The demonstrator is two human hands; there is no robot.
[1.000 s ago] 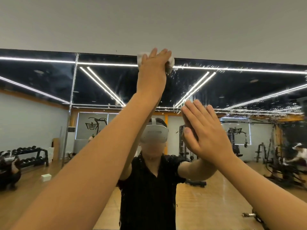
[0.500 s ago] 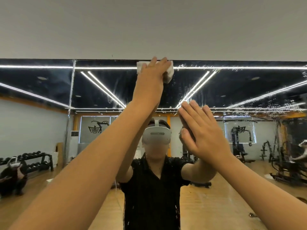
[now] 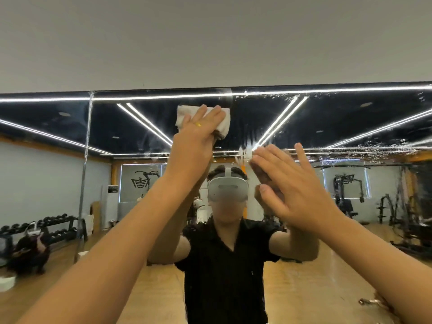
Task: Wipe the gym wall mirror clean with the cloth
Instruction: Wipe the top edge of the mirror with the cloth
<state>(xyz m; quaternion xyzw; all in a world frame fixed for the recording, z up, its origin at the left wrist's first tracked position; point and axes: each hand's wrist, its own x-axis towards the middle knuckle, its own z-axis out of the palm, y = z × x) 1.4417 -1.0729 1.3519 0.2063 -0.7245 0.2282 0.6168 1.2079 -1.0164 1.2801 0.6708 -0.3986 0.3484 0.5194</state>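
- While stretched high toward the top edge of the gym wall mirror (image 3: 350, 127), presses left of centre: left hand (image 3: 194, 141), fingers straight and flat over the cloth (image 3: 223, 127), pinning rather than clutching it against the glass just below the upper rim.
- Bunches out white on both sides of those fingers, with a thicker fold hanging at the lower right.
- Braces lower and to the right: right hand (image 3: 297, 190), fully open, fingers spread, holding nothing, palm meeting its own reflection and seemingly touching the glass.
- Glitter further right: droplets (image 3: 385, 148) and wet streaks across the upper band, not yet wiped by the look of it.
- Risks slipping free: with no finger curled round it, could slide out from under the flat hand on wet glass and drop.
- Risks fresh smears as well: bare palm on the pane, likely to leave prints that need another pass.
- Risks missed patches at the far right, awkward to reach at that height.
- Stands far left in the reflection: dumbbell rack (image 3: 58, 226), tiers lined with dark dumbbells (image 3: 50, 219), number too small to tell.
- Sits at the bottom-left corner: low white object (image 3: 7, 282), too blurred to tell whether a container or what it holds.
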